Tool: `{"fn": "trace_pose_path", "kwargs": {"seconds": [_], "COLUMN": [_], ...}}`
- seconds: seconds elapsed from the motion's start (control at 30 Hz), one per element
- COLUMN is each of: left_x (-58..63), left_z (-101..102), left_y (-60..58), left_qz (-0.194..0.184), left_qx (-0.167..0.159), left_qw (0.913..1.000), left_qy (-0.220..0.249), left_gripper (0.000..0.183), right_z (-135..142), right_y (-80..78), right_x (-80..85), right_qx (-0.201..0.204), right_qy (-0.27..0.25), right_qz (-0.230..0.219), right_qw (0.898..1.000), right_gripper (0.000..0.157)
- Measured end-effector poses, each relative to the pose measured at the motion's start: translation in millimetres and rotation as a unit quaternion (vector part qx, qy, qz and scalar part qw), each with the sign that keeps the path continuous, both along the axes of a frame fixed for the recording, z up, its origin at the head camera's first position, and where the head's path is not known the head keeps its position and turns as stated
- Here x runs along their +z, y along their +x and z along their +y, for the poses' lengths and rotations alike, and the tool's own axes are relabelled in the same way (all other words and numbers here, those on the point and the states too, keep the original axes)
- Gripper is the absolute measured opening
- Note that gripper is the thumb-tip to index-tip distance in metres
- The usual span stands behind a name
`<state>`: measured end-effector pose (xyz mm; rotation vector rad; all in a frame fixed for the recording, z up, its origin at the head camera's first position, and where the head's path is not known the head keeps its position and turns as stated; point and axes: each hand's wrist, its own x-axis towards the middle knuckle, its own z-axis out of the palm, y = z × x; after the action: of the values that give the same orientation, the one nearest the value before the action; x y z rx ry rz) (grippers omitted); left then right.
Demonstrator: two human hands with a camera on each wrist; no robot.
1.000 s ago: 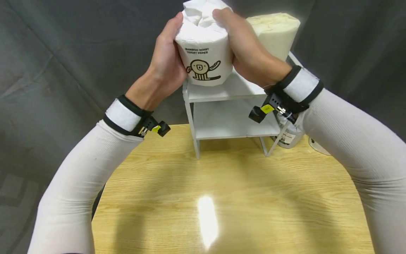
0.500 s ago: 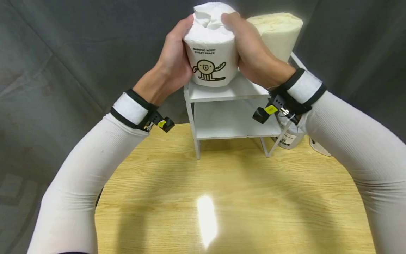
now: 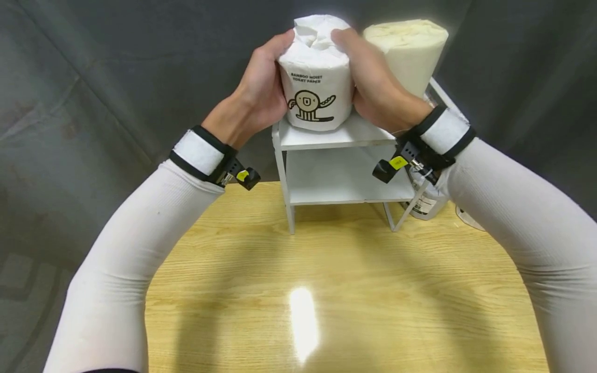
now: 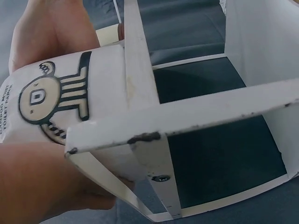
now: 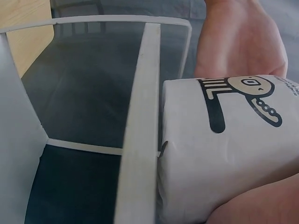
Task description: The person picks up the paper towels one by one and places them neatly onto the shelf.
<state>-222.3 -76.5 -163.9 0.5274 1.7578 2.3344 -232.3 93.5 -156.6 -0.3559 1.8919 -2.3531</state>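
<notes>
A white paper-wrapped toilet roll (image 3: 317,93), printed with a cartoon figure and "bamboo moist toilet paper", stands upright between both hands. My left hand (image 3: 263,85) grips its left side, thumb near the crumpled top edge. On the other side my right hand (image 3: 375,83) holds it, thumb on the upper rim. Its base is right at the top shelf of a white metal rack (image 3: 350,137). In both wrist views the roll (image 4: 70,93) (image 5: 233,135) lies close against the rack's top board. The rear of the roll is hidden.
A cream-coloured roll (image 3: 410,54) stands at the back right of the top shelf. The rack's lower shelf (image 3: 345,176) is below. A clear bottle with a label (image 3: 425,202) and a round-edged item (image 3: 468,218) sit right of the rack on the wooden table (image 3: 345,290).
Both hands have brought the toilet roll right and lower in the head view, close onto the rack's top shelf. The cream-coloured roll stays in place.
</notes>
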Motion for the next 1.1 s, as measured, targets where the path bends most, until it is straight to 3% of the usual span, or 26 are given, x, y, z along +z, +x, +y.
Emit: {"fn": "trace_pose_path", "kwargs": {"seconds": [0.27, 0.67, 0.9, 1.1], "left_x": [0.2, 0.9, -1.8, -2.9], "left_z": [1, 2, 2, 2], "left_y": [-4.3, -9.5, -12.7, -12.5], "left_qz": [-0.035, -0.054, -0.044, -0.047], "left_qx": [0.004, 0.017, 0.019, 0.045], "left_qw": [0.9993, 0.9982, 0.9986, 0.9976], "left_qy": [-0.014, -0.018, -0.021, -0.024], "left_gripper": [0.037, 0.039, 0.038, 0.036], "right_z": [1, -1, -1, -2], "right_y": [-2.7, -11.0, -15.6, -18.0], "right_x": [-8.1, -10.0, -11.7, -11.6], "right_qx": [-0.003, -0.014, -0.014, -0.012], "right_qy": [-0.006, -0.010, -0.010, 0.005], "right_qz": [0.013, -0.003, 0.003, -0.003], "right_qw": [1.000, 1.000, 1.000, 1.000], "right_gripper": [0.031, 0.033, 0.033, 0.034]}}
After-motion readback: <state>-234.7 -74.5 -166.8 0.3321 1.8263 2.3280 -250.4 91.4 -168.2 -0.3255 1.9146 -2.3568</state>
